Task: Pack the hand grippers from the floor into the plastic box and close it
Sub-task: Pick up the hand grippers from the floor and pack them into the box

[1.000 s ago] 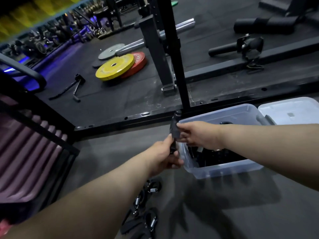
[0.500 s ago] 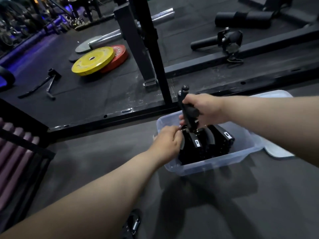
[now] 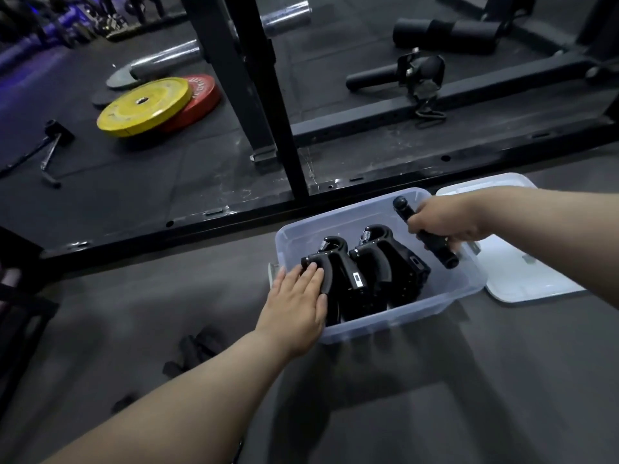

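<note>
Plastic box [image 3: 385, 324] open on floor, part-filled; both hands at it.
Loose grippers [image 3: 197, 349] on floor behind left hand [image 3: 298, 303], whose fingers lie straight and together, pressing the end packed gripper. Packed grippers [image 3: 371, 269] stand in a row just past its fingertips. Right hand [image 3: 445, 226] fingers curled round held gripper [image 3: 438, 251] over box. Lid [image 3: 536, 283] beyond.

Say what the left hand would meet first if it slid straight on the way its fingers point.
The left hand points up and right into the plastic box. Its straight fingers touch the nearest hand gripper, so it would push into that one first, though depth is hard to judge.
</note>
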`<state>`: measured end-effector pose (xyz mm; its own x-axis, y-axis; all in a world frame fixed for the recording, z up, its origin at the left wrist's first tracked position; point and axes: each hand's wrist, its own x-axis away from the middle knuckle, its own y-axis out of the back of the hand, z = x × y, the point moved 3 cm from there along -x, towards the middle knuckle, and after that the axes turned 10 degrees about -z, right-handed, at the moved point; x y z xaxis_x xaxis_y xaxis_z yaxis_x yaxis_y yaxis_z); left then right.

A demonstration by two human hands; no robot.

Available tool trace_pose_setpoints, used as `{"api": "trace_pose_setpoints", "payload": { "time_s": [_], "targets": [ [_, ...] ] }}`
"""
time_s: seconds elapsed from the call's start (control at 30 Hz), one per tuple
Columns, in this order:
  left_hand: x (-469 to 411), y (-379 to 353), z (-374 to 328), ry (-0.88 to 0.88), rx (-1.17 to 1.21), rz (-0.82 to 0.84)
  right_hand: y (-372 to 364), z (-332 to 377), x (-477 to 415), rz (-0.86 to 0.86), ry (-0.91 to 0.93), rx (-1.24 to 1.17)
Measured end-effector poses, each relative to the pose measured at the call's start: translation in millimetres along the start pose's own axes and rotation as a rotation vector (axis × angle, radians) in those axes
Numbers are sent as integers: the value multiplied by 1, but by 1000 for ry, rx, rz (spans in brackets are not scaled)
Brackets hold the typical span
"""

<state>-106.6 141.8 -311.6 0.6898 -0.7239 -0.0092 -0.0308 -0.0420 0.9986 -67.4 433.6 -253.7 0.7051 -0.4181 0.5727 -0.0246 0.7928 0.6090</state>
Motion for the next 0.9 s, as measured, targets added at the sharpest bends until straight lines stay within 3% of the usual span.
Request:
{"api": "trace_pose_setpoints", "payload": {
  "time_s": [0.2, 0.53, 0.73, 0.9],
  "targets": [
    [1, -2, -1, 3, -1, -80, -21, -3, -11, -17, -64, 68],
    [2, 1, -3, 25, 33, -104, -43, -19, -29, -39, -195, -84],
    [2, 1, -3, 32, 56, -122, -58, -29, -30, 135, -280, -219],
    [1, 0, -2, 29, 61, -114, -61, -28, -31, 191, -323, -143]
  ]
}}
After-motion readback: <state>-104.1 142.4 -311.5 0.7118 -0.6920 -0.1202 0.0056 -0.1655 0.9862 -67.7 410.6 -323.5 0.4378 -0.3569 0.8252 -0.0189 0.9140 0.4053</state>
